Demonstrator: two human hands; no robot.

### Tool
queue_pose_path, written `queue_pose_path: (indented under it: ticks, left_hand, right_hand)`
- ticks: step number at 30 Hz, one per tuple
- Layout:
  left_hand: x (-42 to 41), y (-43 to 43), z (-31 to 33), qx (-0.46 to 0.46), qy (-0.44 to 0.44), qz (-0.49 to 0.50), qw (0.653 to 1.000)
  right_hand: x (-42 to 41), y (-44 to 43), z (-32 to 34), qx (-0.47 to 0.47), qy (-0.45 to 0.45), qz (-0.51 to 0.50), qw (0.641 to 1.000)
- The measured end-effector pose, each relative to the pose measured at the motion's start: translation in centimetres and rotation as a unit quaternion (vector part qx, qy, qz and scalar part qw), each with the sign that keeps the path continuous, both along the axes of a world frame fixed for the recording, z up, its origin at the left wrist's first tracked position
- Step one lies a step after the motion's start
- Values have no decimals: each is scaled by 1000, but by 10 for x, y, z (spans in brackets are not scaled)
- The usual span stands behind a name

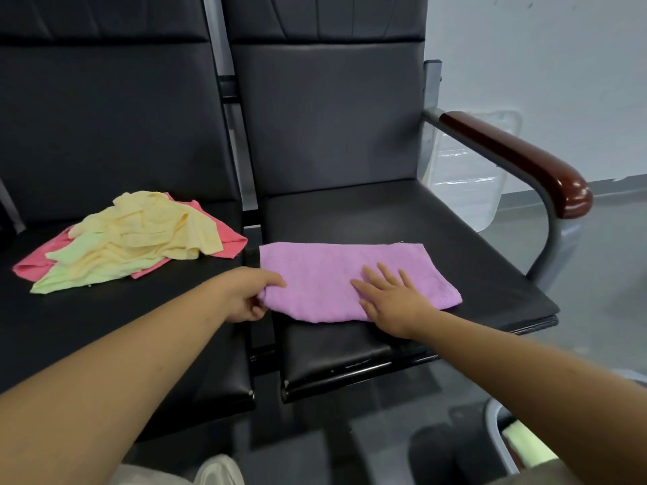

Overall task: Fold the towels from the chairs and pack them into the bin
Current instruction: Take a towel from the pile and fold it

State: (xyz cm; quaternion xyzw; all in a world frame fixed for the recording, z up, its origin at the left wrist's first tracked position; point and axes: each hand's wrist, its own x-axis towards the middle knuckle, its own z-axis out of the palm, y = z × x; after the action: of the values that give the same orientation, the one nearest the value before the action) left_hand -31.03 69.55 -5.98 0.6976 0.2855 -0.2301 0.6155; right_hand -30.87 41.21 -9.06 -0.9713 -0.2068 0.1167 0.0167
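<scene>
Left hand (250, 297): pinching the left end of the purple towel (325, 274) - thumb lying on top, fingers curling under the edge.
Right hand (392, 297): lying flat on the towel's right half, fingers straight and spread, gripping nothing, just pressing the cloth down.
Purple towel: sitting folded into a wide strip on the front part of the right seat (420, 218), its near edge lying close to the seat's front lip.
Feel of it: looking like soft terry, light and floppy. I'm guessing it's sagging open the second you lift it by one corner. Nothing fragile here, and it probably isn't sliding much on that vinyl.
Where to grab: I'm thinking the pinched left end is the spot - catching all the layers at once and bringing them over while the flat palm is anchoring the other half. For carrying, I'd be gripping through the whole stack at the fold.
Pile on the left seat: yellow towel (147, 232), green towel (70, 271) and pink towel (229, 238) are lying crumpled together, well apart from both hands.
Bin: grey-rimmed container (490, 425) is peeking in at lower right with something pale green inside, and a clear tub (465, 190) is standing behind the armrest (518, 159). I can't tell which one is the bin.
</scene>
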Motion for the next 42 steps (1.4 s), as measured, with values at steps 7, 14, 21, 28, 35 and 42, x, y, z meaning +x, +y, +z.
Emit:
queue_pose_path:
  ticks: [7, 14, 21, 28, 35, 42]
  left_hand:
    - [-7, -5, 19, -179, -67, 98, 977]
    - [-3, -38, 43, -168, -137, 2, 976]
    - [2, -111, 48, -120, -171, -181, 961]
    - [2, -110, 34, 53, -221, -283, 932]
    - [10, -66, -1, 326, -243, -236, 883]
    - [12, -65, -10, 288, -188, -173, 923]
  right_hand:
    - [0, 11, 6, 52, 61, 56, 995]
    - [-14, 52, 15, 234, 175, 23, 956]
    - [10, 34, 30, 721, 310, -338, 519]
    - [15, 14, 19, 563, 192, -395, 700]
    - [26, -2, 48, 417, 81, -415, 805]
    - [23, -13, 42, 313, 130, -421, 841]
